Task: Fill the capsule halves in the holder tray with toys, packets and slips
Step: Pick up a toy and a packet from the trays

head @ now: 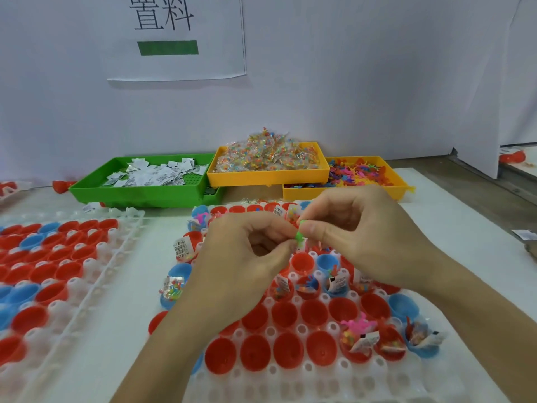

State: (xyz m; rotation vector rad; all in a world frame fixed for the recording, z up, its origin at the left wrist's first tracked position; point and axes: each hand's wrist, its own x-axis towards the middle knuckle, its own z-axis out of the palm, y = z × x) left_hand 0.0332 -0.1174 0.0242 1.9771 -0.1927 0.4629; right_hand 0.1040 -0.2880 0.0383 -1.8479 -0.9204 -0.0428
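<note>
Caught mid-fill at frame centre: left hand (250,251) and right hand (348,225) together pinching a small green toy (299,237) above the white holder tray (319,373), probably about to drop it into an empty red capsule half (302,261) just below. Behind, at mid-frame on a white tabletop (139,286) against a pale wall: green bin of slips (151,181), yellow bin of packets (267,170), yellow bin of toys (357,177).
</note>
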